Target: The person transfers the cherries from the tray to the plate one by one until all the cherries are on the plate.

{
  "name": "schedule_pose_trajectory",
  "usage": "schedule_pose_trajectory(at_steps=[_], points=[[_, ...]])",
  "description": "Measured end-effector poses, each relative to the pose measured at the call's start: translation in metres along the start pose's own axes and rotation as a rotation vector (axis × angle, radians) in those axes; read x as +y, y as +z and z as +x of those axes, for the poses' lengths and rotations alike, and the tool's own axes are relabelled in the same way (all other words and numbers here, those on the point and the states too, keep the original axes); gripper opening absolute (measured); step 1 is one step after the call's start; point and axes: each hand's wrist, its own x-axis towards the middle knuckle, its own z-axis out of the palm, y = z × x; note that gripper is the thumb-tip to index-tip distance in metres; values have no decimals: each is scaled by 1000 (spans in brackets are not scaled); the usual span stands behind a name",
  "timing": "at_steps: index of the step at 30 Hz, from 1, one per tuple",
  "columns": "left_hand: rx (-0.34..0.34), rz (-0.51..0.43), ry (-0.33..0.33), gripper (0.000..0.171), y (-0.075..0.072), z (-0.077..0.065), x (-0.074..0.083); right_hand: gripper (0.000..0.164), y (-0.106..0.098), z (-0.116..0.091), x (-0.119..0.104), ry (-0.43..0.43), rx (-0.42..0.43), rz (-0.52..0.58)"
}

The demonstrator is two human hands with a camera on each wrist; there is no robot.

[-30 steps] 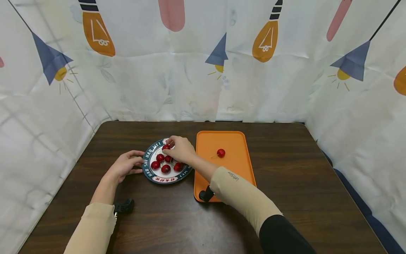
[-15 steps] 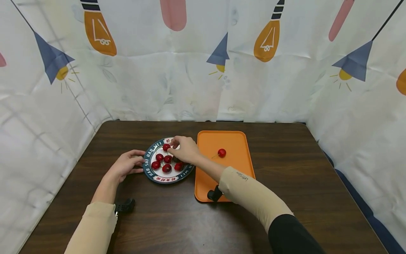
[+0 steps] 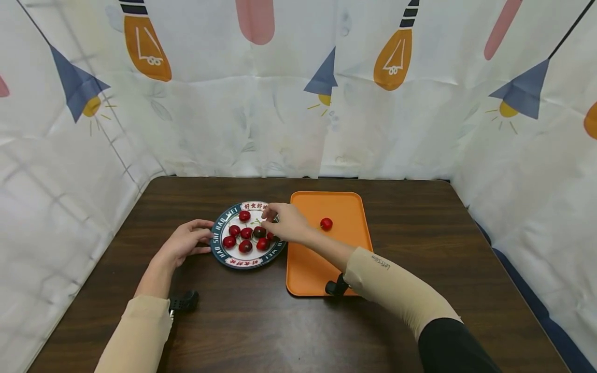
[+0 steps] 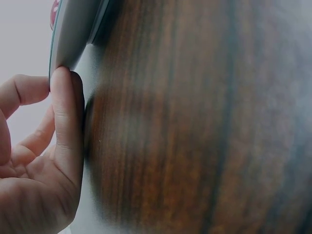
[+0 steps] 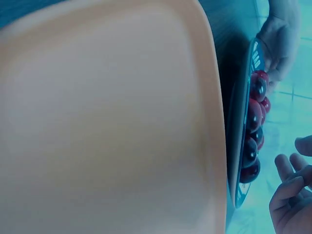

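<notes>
Several red cherries [image 3: 245, 246] lie on a round white plate [image 3: 242, 263] with a dark blue lettered rim, left of centre on the table. My left hand [image 3: 190, 241] pinches the plate's left rim; the left wrist view shows a fingertip on either side of the rim [image 4: 73, 34]. Over the plate's right edge hovers my right hand [image 3: 289, 223], its fingers loosely bent with nothing visible between them. In the right wrist view, the fingers [image 5: 287, 192] are apart from the cherries [image 5: 253, 117]. One dark cherry [image 3: 258, 232] sits just below the right fingertips.
An orange rectangular tray [image 3: 303, 277] stands right of the plate, under my right forearm. A single cherry [image 3: 326, 224] lies on it. Beneath both is a dark wooden table [image 3: 434, 248], with a printed white curtain [image 3: 280, 129] behind.
My right hand has moved right, from the far cherry to the plate's right edge, uncovering more cherries and the far rim. My left hand has stayed at the rim.
</notes>
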Motion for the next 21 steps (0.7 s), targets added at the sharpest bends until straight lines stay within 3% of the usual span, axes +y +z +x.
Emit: schedule_pose_trajectory(at_steps=[8, 21], points=[[0, 2, -1, 54, 1, 0, 3, 7, -13, -19, 10, 4, -27, 47], [9, 9, -14, 54, 3, -3, 5, 14, -35, -36, 31, 23, 17, 69]])
